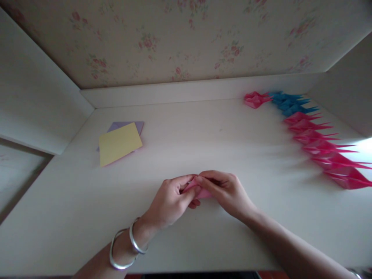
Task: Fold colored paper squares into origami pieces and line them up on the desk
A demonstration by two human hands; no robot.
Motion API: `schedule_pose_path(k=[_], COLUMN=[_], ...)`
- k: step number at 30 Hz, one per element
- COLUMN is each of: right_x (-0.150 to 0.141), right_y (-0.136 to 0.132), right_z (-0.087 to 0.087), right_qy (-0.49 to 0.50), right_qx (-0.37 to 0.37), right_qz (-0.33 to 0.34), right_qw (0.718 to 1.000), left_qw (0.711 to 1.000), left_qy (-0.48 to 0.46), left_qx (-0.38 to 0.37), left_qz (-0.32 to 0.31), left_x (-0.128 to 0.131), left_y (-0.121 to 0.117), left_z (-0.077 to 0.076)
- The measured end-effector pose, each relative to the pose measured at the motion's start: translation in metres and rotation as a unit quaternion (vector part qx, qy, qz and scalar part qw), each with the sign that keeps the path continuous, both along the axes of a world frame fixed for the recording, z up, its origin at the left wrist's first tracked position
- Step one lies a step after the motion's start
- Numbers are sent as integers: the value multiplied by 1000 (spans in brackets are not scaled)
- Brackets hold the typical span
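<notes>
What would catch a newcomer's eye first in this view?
Probably the row of bright pink folded papers down the right side of the white table, with blue ones at its far end. Next, the left hand and right hand pinching pink paper near the front, then the yellow sheet at left.

White tabletop point(221, 135), plain surface, one small dark speck near the front center. At left: yellow paper sheet point(120, 144) lying askew over purple paper point(116, 125), with purple corners exposed; a pink edge shows beneath the yellow. At right: row of folded paper pieces with pointed ends, comprising blue pieces point(290, 104) toward the back and pink pieces point(322, 149) nearer. One pink piece point(255, 99) sits left of the blue. Count of blue pieces uncertain; they overlap and appear blurred.
</notes>
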State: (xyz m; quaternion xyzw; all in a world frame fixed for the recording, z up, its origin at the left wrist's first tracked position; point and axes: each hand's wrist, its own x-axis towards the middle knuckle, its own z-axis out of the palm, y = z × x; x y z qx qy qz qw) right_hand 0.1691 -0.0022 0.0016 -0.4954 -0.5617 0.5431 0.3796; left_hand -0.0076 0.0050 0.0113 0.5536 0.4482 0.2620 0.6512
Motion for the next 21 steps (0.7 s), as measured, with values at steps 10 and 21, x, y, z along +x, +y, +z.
schedule_pose_path(k=[10, 21], right_x=[-2, -1], right_y=[0, 2], right_z=[-5, -1], right_qy=[101, 149], right_qx=[-69, -140], right_qz=[-40, -70], right_qw=[992, 976], left_qw=[997, 994], left_qy=[-28, -19], left_qx=[10, 16], left_qz=[78, 107], left_x=[-2, -2], left_y=[0, 0], left_z=[5, 1])
